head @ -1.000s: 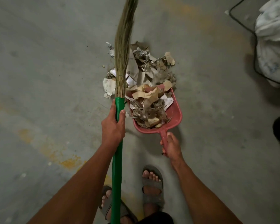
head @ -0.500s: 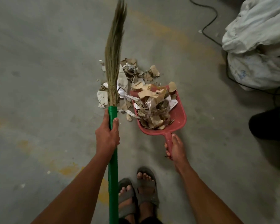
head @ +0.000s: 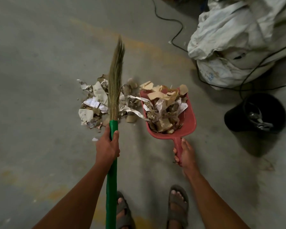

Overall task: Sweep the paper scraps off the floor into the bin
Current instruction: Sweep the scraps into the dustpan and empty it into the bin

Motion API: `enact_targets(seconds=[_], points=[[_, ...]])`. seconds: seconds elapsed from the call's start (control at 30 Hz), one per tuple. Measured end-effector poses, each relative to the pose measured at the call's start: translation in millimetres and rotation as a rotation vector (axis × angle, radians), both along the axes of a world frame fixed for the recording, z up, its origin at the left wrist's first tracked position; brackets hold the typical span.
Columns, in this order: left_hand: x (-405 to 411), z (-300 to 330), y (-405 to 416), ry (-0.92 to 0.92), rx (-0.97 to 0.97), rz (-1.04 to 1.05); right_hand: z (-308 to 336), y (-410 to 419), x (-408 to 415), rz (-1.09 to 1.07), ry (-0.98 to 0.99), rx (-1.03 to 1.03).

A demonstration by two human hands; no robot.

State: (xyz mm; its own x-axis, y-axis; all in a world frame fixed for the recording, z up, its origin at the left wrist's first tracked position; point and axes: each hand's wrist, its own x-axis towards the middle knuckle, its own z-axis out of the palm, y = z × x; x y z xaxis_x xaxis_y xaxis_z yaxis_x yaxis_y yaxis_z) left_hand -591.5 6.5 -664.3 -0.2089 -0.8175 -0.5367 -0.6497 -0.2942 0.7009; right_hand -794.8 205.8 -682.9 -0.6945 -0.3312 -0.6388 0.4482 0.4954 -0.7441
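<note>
Red plastic dustpan (head: 186, 119), right grip (head: 185, 153) holding: part-loaded. Torn paper scraps (head: 92, 103) beyond left grip (head: 108, 147), holding green-handled grass broom (head: 113, 129): unswept. Black round bin (head: 238, 116): awaiting load.

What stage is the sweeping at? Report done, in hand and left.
Done: a heap of scraps sits in the red dustpan.
In hand: the right hand holds the dustpan's handle; the left hand grips the green broom, its bristles over the floor pile.
Left: the loose scraps on the floor are not yet in the pan, and nothing has been tipped yet; the pan is apart from the black bin.
</note>
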Motion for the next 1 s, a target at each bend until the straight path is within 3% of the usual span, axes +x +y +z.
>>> enact_targets(seconds=[0.37,1.0], points=[[-106.2,7.9,85.0,-0.008,0.038,-0.173,22.5,109.6,-99.3,-0.145,-0.037,-0.026],[-290.9,31.9,230.4,-0.073,0.053,-0.302,80.0,295.1,-299.1,-0.456,0.093,0.041]])
